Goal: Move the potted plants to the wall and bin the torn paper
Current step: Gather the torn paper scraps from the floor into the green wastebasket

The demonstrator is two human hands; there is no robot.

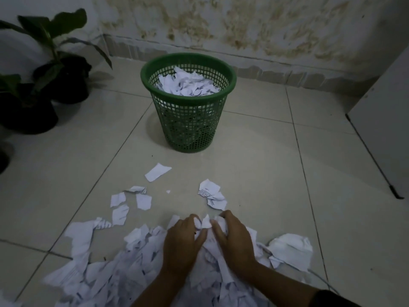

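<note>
While a large drift of torn paper point(124, 269) lies spread across the tiled floor point(254, 173) at the person's knees, the binning part of the job looks roughly half done at best: the green mesh wastebasket point(188, 103) standing a little way ahead, near the stained wall point(243, 25), already holds a mound of white scraps point(188, 84) reaching close to its rim, yet at least as much paper seems to remain outside it. Both hands are working in the front edge of the heap. The left hand point(183, 244) has its fingers curled into the pile and its fingertips closed on a bunch of scraps; the right hand point(232, 238) is curled round the same crumpled bunch point(205, 223) from the other side, so the two appear to be gathering one handful between them. Beyond the hands a few loose pieces lie apart from the main drift, among them a printed scrap point(209, 189) and a plain slip point(157, 172) nearest the basket, and a bigger crumpled sheet point(292, 249) sits off to the right. As for the other half of the task, two dark potted plants point(51, 80) stand at the left, close by the corner and seemingly already near the wall; a further dark shape at the left edge may be another pot, but it is too dim to tell. A white cabinet point(385, 120) closes the right side.
</note>
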